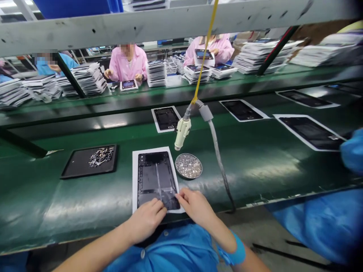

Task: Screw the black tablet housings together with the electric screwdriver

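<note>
In front of me a black tablet housing [151, 177] lies on a white sheet [135, 162], its inside facing up with a pale strip running down the middle. My left hand [150, 216] rests at the housing's near edge, fingers curled together; whatever is under the fingertips is hidden. At the near right corner, my right hand [195, 204] has thumb and forefinger pinched, and I cannot make out anything between them. Just right of the housing sits a round dish [188, 166] full of small shiny pieces.
A pale electric screwdriver [183, 134] hangs on a yellow cord above the dish. To the left is a black tray [78, 162] of small parts. More housings [242, 110] lie on sheets along the green bench. A co-worker's blue sleeve [353, 151] is at right; people work opposite.
</note>
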`<state>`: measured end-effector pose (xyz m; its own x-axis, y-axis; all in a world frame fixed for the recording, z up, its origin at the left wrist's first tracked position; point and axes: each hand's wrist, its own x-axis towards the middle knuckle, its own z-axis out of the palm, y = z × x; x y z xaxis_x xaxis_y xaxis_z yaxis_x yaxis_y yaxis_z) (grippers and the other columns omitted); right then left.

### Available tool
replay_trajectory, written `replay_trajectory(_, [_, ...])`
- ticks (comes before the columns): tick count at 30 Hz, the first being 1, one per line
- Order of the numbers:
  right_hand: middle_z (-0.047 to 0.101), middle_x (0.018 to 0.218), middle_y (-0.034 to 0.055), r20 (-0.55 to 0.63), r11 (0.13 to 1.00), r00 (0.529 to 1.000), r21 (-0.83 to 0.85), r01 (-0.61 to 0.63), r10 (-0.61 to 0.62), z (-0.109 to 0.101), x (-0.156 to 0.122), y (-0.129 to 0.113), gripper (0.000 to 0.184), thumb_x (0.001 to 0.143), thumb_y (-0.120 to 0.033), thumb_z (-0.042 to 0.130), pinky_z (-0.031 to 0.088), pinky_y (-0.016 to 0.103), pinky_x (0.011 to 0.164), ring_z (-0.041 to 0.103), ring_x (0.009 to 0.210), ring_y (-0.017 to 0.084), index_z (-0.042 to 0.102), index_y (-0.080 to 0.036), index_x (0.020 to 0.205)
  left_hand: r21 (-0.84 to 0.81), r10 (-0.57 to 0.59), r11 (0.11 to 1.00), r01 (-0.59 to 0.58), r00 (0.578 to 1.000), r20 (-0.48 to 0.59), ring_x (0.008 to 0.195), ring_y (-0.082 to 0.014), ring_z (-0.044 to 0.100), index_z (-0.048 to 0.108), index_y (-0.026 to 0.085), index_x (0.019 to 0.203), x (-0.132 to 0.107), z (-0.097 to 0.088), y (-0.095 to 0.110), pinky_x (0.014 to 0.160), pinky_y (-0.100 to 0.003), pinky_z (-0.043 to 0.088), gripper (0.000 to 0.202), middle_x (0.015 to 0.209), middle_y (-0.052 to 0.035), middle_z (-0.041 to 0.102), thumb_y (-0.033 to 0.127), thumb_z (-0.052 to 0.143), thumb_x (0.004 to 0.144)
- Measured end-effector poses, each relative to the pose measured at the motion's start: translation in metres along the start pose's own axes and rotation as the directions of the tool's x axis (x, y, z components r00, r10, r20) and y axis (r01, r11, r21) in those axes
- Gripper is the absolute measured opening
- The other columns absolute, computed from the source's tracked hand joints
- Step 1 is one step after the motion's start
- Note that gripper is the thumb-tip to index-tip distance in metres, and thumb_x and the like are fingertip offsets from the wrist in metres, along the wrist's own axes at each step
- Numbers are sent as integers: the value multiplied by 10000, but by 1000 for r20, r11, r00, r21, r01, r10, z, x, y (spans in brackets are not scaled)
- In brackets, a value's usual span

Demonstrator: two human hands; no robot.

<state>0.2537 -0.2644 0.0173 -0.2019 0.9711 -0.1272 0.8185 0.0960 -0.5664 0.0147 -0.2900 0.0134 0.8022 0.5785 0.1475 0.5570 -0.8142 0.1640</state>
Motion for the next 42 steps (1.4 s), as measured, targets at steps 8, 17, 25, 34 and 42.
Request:
replay_trajectory(8, [300,1610,268,-426,999,904,-18,-44,32,-12,54,49,1040,735,-695,736,361,653,1154,312,1488,479,354,-146,1532,-230,-23,973,4,996,-82,815,-171,626,647,185,1076,21,-19,-35,711,-272,527,171,929,-58,658,208,487,1018])
replay_trajectory(17, [383,1575,246,-321,989,943,-140,41,-84,-16,60,65,830,813,-675,685,408,601,1158,403,1450,439,539,-164,1450,-199,-248,961,191,912,-325,800,-162,638,638,188,904,65,-13,-133,729,-279,527,188,876,-46,669,241,493,1011])
replay_trajectory(25, [444,1508,256,-350,990,936,-141,-8,-42,-15,66,57,904,746,-612,776,399,604,1168,450,1395,442,494,-131,1457,-293,-250,944,152,910,-332,798,-158,647,655,186,899,64,-5,-138,735,-278,524,193,857,-44,682,249,511,1011])
replay_trajectory(34, [295,1660,186,89,966,963,-29,258,-255,-63,66,77,991,720,-435,815,285,550,1263,265,1559,357,344,-204,1561,-334,-262,930,155,916,-305,807,-165,649,663,185,897,65,-4,-141,745,-289,524,201,858,-47,691,257,513,1010])
replay_trajectory(42, [414,1551,208,-192,977,958,-75,201,-212,-39,59,78,936,683,-398,837,365,543,1225,410,1457,370,416,-170,1488,-331,-266,930,161,916,-302,805,-170,646,666,184,889,66,-5,-142,748,-295,518,214,848,-43,697,273,513,1011])
